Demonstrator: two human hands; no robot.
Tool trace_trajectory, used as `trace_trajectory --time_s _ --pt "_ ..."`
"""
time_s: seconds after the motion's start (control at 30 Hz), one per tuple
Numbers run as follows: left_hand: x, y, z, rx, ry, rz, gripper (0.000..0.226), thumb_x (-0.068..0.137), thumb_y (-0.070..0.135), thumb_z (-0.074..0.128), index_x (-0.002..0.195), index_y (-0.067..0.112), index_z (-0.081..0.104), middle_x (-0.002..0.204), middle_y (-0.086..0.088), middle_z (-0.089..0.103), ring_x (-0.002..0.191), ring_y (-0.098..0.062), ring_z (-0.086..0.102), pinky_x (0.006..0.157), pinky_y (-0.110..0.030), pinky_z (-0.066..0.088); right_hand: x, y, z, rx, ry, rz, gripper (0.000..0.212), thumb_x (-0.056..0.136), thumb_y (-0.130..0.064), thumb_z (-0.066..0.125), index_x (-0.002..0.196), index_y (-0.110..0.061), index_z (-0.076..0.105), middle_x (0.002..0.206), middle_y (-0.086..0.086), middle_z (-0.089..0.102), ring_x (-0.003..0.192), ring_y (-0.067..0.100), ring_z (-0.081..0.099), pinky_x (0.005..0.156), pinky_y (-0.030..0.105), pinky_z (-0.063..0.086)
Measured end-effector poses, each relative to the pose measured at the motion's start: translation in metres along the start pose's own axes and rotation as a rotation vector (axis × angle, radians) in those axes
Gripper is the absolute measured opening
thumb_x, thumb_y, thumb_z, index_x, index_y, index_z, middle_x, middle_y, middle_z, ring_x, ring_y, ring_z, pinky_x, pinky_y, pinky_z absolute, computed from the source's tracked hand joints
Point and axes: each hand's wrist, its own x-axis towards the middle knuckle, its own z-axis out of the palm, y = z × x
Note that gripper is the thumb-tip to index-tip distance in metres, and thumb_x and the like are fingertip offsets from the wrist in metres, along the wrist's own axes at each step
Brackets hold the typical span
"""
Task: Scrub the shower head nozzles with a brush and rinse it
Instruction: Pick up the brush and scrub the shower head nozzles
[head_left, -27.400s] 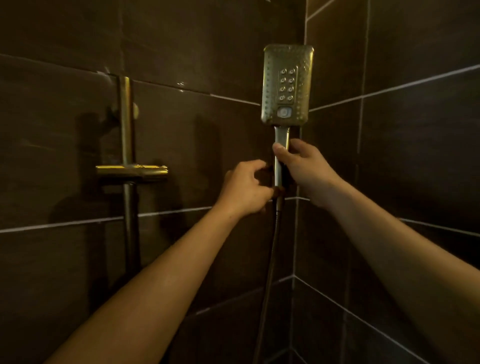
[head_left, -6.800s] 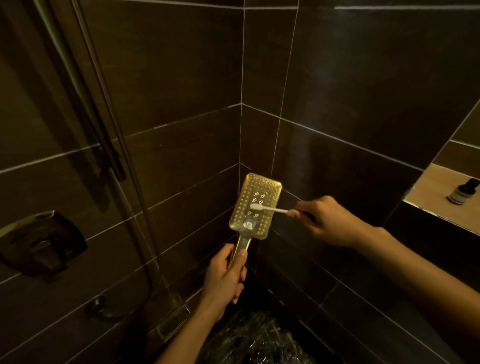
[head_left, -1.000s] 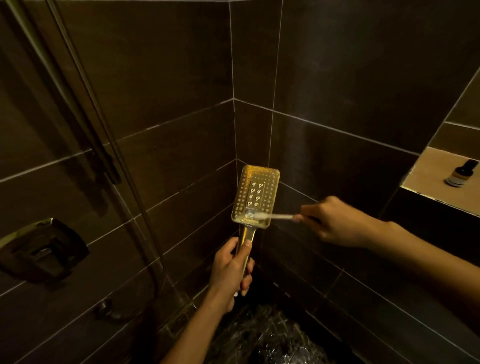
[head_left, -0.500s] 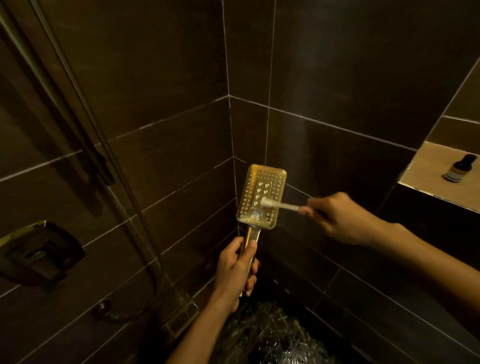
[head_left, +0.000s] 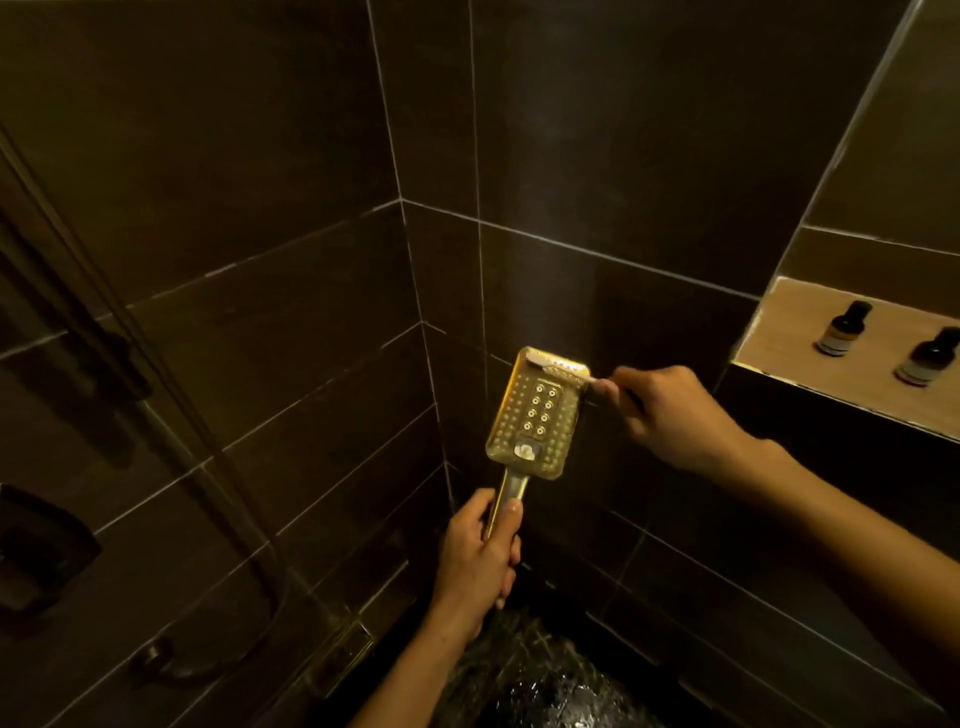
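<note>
A rectangular gold shower head (head_left: 535, 415) with rows of small nozzles faces me, held upright in front of the tiled corner. My left hand (head_left: 480, 561) grips its handle from below. My right hand (head_left: 670, 415) holds a small white brush (head_left: 556, 368), its bristle end lying across the top edge of the nozzle face. The brush handle disappears inside my right fist.
Dark brown wall tiles (head_left: 260, 156) surround the corner. A lit niche shelf (head_left: 789, 338) at the right carries two small dark bottles (head_left: 844, 328). A hose (head_left: 249, 545) and a wall fitting (head_left: 36, 551) sit at the left. A wet dark floor (head_left: 545, 680) lies below.
The brush has moved up from the lower and middle nozzles to the top edge of the shower head. The view shifted left, showing a second bottle on the shelf.
</note>
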Motion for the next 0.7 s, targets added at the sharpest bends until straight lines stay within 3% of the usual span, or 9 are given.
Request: trace_trajectory --time_s 0.17,0.33,0.43,0.53,0.6,0.7 --pt "0.008 0.005 0.02 0.023 -0.005 0.038 0.014 0.1 0.04 0.054 0.096 0.03 0.064 0.064 -0.004 0.054 0.038 -0.012 0.041 0.037 -0.021 0.033 -0.015 -0.003 -0.003 0.097 -0.383 -0.117 0.026 0.104 -0.041 0.047 0.102 -0.026 0.069 0.067 -0.008 0.063 0.055 0.009 0.061 0.051 0.021 0.047" --pt "0.011 0.004 0.037 0.045 -0.025 0.019 0.014 0.099 0.043 0.055 0.092 0.035 0.065 0.066 -0.004 0.056 0.04 -0.013 0.042 0.038 -0.022 0.034 -0.013 0.041 -0.029 0.017 0.144 0.19 0.032 0.103 -0.035 0.049 0.094 -0.014 0.072 0.06 -0.004 0.062 0.047 0.003 0.05 0.047 0.02 0.037" --pt "0.014 0.003 0.049 0.027 -0.032 -0.002 0.015 0.098 0.044 0.055 0.092 0.034 0.064 0.069 -0.005 0.057 0.041 -0.012 0.043 0.038 -0.022 0.034 -0.026 0.065 -0.051 0.06 0.128 0.313 0.021 0.104 -0.033 0.05 0.105 -0.025 0.068 0.07 -0.004 0.065 0.06 0.008 0.061 0.053 0.023 0.046" --pt "0.018 0.001 0.063 -0.018 -0.018 -0.027 0.016 0.098 0.042 0.056 0.091 0.031 0.064 0.069 -0.006 0.055 0.04 -0.012 0.043 0.038 -0.022 0.032 -0.053 0.097 -0.077 0.06 0.115 0.335 0.025 0.102 -0.026 0.055 0.119 -0.017 0.071 0.097 -0.001 0.072 0.083 0.01 0.065 0.07 0.021 0.048" --pt "0.02 0.001 0.072 -0.045 -0.01 -0.032 0.017 0.098 0.04 0.056 0.09 0.027 0.064 0.067 -0.007 0.054 0.038 -0.014 0.042 0.038 -0.022 0.03 -0.07 0.124 -0.092 0.042 0.125 0.363 0.025 0.1 -0.021 0.058 0.12 -0.015 0.072 0.103 0.0 0.071 0.087 0.005 0.061 0.072 0.019 0.045" --pt "0.024 0.0 0.089 -0.065 -0.015 -0.042 0.02 0.099 0.037 0.055 0.088 0.022 0.062 0.065 -0.006 0.054 0.038 -0.015 0.041 0.038 -0.022 0.03 -0.095 0.169 -0.106 -0.065 0.131 0.464 0.022 0.099 -0.021 0.062 0.114 -0.013 0.075 0.104 0.006 0.071 0.086 0.013 0.062 0.075 0.029 0.052"
